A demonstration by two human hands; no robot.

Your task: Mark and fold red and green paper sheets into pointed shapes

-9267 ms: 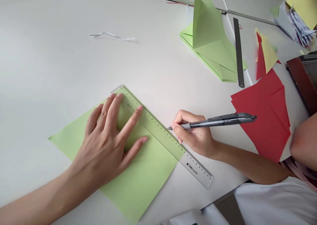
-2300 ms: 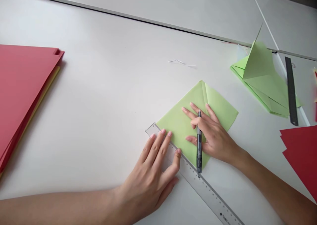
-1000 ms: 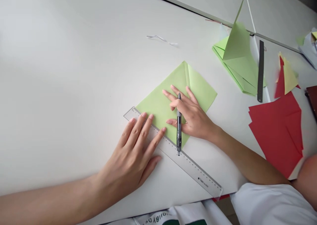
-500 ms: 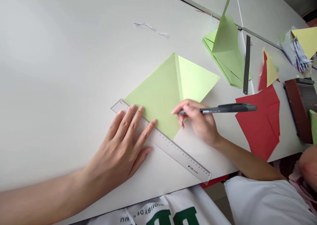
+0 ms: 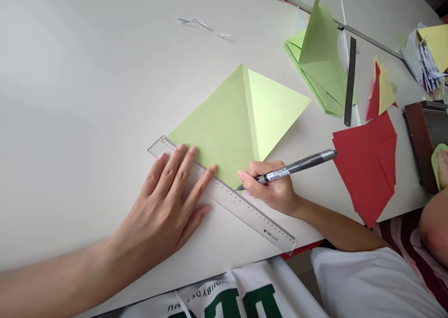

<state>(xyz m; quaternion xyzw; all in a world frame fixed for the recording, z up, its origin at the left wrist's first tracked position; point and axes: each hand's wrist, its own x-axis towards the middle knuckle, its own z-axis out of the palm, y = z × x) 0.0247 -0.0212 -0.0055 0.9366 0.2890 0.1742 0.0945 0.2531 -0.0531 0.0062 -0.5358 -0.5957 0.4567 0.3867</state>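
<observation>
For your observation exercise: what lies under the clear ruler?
Through the clear ruler the lower edge of the green paper and the white table show. The left hand covers its far end, so that stretch is hidden.

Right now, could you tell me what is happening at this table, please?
A person presses the left hand flat on a clear ruler laid along the near edge of a folded green sheet. The right hand holds a grey pen with its tip at the sheet's near corner, beside the ruler. More green sheets and red paper lie to the right.
</observation>
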